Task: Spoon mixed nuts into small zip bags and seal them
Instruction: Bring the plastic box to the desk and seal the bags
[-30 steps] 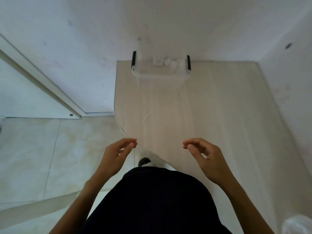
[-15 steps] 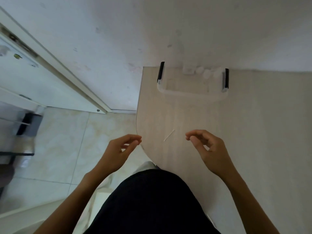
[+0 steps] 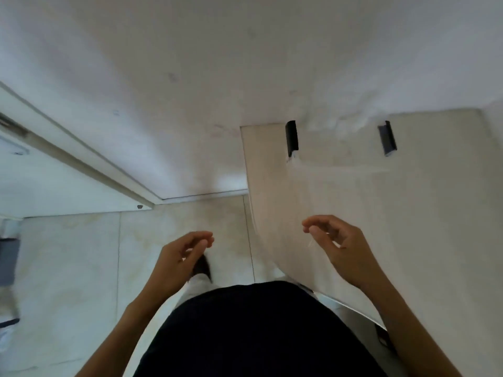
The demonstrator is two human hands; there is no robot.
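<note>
Both our hands hang loosely curled, holding nothing; right hand is nearer than left hand to the clear container at the tabletop's far edge.

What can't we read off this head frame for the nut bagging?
- Clear container: motion blur, contents unreadable.
- Nuts, spoon, zip bags: none identifiable in the head view.
- Thin pale sliver on the table: too small to identify.
- Left hand, right hand: loosely curled, nothing visibly held.
</note>
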